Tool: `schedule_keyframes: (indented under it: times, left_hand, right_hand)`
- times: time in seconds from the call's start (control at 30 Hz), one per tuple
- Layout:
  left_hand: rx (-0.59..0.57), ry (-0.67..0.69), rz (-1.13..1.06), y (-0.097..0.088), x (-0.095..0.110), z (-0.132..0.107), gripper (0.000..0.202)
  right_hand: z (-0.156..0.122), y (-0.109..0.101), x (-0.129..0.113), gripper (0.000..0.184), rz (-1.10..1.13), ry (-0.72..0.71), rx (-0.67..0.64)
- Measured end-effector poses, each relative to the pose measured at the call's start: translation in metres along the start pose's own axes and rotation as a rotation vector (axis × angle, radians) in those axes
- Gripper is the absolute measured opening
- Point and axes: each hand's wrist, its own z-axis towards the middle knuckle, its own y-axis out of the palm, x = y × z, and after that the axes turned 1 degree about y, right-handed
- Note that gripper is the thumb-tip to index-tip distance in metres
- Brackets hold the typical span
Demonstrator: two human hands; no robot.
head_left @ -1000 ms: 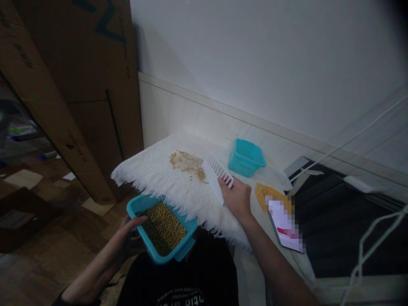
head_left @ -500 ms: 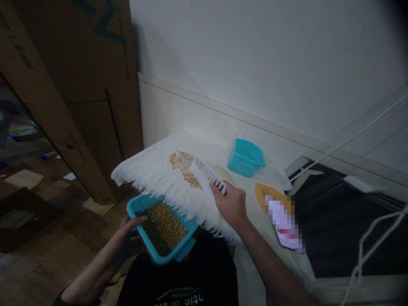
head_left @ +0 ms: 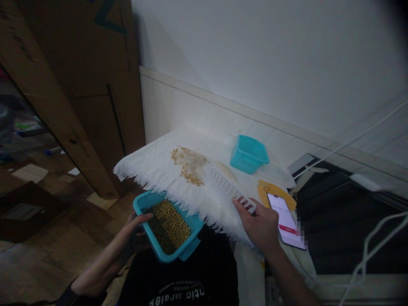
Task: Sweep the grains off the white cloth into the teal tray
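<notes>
My left hand (head_left: 135, 229) grips the near-left rim of a teal basket (head_left: 168, 226) full of tan beans, held just below the fringed front edge of a white cloth (head_left: 153, 163). A small heap of loose beans (head_left: 188, 162) lies on that cloth. My right hand (head_left: 259, 223) is closed on one end of a white slotted scraper (head_left: 230, 190), which lies low across the cloth to the right of the heap and near its front edge.
A second teal basket (head_left: 248, 154) stands at the back of the cloth. A phone (head_left: 284, 220) with a lit screen lies on a yellow pad right of my right hand. Tall cardboard (head_left: 73, 76) leans at the left. White cables (head_left: 366, 250) cross the dark surface at right.
My right hand drew the scraper back from the bean heap toward the right and the front edge, laying it flatter. The left hand and basket stayed put.
</notes>
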Motion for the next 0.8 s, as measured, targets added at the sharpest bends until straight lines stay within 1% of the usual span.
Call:
schedule_keyframes:
  times: [0.27,0.37,0.5,0.6,0.7,0.8]
  left_hand:
    - [-0.061,0.003,0.016,0.000,-0.003,0.000,0.073]
    - [-0.073,-0.010,0.014,-0.002,-0.005,0.003,0.076]
    - [-0.062,-0.036,0.012,-0.003,-0.006,0.007,0.080]
    - [-0.051,-0.036,0.017,-0.002,-0.005,0.007,0.076]
    - [-0.068,-0.012,0.011,-0.002,-0.004,0.005,0.064]
    - [-0.082,0.010,0.001,-0.003,-0.004,0.003,0.060]
  right_hand:
    - [-0.002,-0.007,-0.004,0.047,0.069,0.102,-0.096]
    - [-0.002,-0.007,-0.006,0.048,0.073,0.113,-0.095]
    - [0.000,-0.004,-0.007,0.045,0.090,0.108,-0.079]
    - [0.001,-0.002,-0.008,0.043,0.102,0.115,-0.074]
    - [0.004,0.001,-0.010,0.040,0.116,0.127,-0.084]
    - [0.006,0.004,-0.011,0.038,0.116,0.144,-0.102]
